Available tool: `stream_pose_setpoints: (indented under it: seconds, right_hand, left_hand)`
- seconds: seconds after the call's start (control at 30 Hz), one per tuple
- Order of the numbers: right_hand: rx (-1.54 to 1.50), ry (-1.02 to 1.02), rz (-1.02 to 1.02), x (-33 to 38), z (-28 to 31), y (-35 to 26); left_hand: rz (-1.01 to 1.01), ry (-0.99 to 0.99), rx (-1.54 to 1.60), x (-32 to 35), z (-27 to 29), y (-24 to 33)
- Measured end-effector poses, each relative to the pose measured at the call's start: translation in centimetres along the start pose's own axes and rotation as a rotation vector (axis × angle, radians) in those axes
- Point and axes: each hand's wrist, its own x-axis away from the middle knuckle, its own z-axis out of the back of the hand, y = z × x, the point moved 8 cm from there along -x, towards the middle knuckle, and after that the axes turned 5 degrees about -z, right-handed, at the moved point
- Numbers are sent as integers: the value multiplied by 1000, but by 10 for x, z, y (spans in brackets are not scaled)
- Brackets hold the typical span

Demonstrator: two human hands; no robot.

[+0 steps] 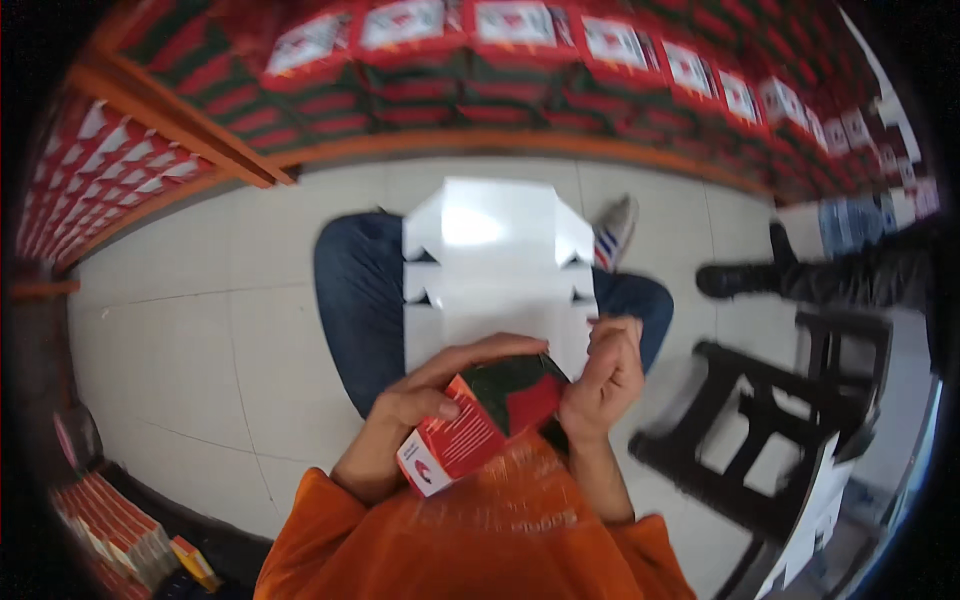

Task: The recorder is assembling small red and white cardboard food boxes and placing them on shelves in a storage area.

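Observation:
My left hand is wrapped around a small red and dark green box, its thumb on the red printed side and its fingers along the far edge. The box is tilted in front of my orange top. At the box's right end, my right hand is closed with its fingers curled; what they hold, if anything, is hidden. Across my thighs lies an unfolded white cardboard blank with slanted corners and notched side tabs. Its near part is covered by the box and my hands.
Stacked red and green packages line an orange shelf ahead. A dark plastic stool stands at right, near another person's leg and a large clear water bottle. Orange and white boxes sit at lower left.

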Motion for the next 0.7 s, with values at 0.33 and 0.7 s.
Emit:
stream_pose_setpoints:
  seconds: [0.33,0.7]
  right_hand:
    - [-753,-516,-311,-153,-131,-95]
    - [-248,-211,68,-191,-120,-90]
  left_hand:
    - [-307,640,-427,-77,83,-122]
    - [-45,589,-860,-63,34,-138]
